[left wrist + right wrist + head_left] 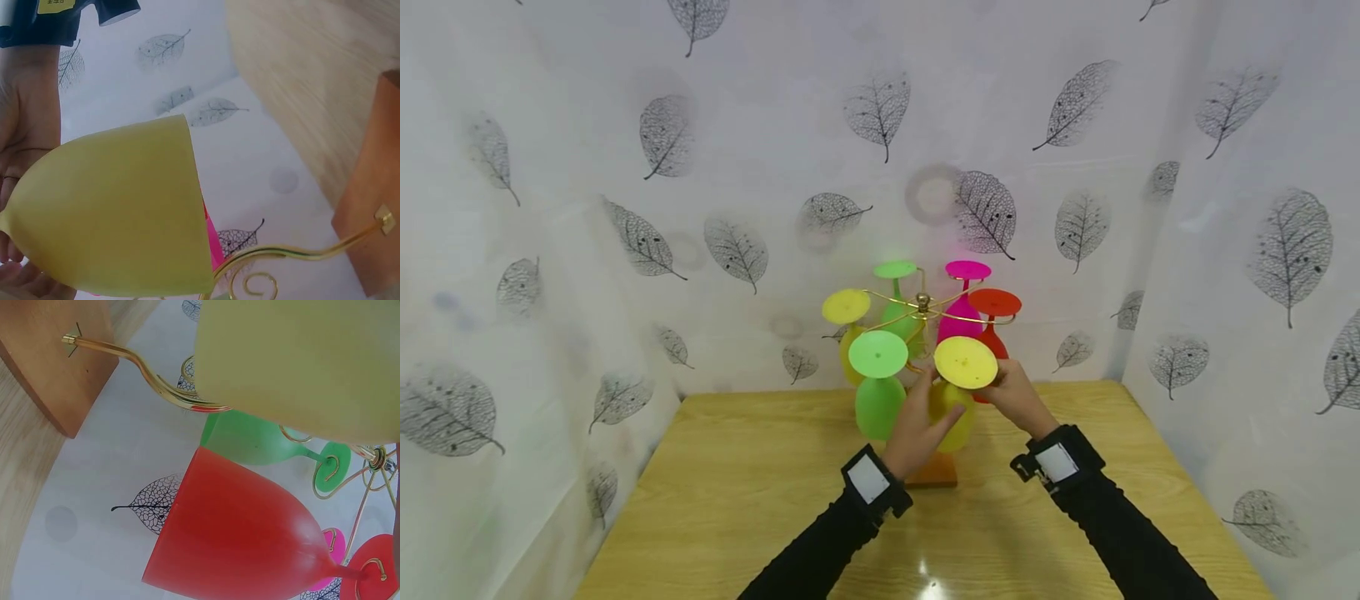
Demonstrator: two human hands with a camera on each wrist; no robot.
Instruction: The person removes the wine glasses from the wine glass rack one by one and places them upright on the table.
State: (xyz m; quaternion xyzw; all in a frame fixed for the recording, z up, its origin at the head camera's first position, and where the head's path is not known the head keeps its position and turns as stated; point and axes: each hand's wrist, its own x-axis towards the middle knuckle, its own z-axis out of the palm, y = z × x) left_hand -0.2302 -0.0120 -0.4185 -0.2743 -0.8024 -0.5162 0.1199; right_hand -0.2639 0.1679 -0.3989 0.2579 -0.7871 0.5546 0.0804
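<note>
A yellow wine glass (pixel 955 415) hangs upside down at the front of a gold rack (pixel 922 305), its foot (pixel 966 362) on top. My left hand (pixel 917 425) holds it around the upper bowl and stem, thumb across the front. From the right, my right hand (pixel 1017 396) pinches it just under the foot, its fingertips partly hidden. The bowl (pixel 119 212) fills much of the left wrist view, with part of a hand (pixel 28 125) beside the stem. A light green glass (pixel 880 408) hangs close to my left hand, a red glass (pixel 244 531) near my right.
More upside-down glasses hang around the rack: a yellow one (pixel 846 307), a green one (pixel 895 269) and a magenta one (pixel 967 270). The rack's brown wooden base (pixel 932 473) stands on a wooden table (pixel 737 483). Leaf-patterned sheeting (pixel 790 167) rises behind and at both sides.
</note>
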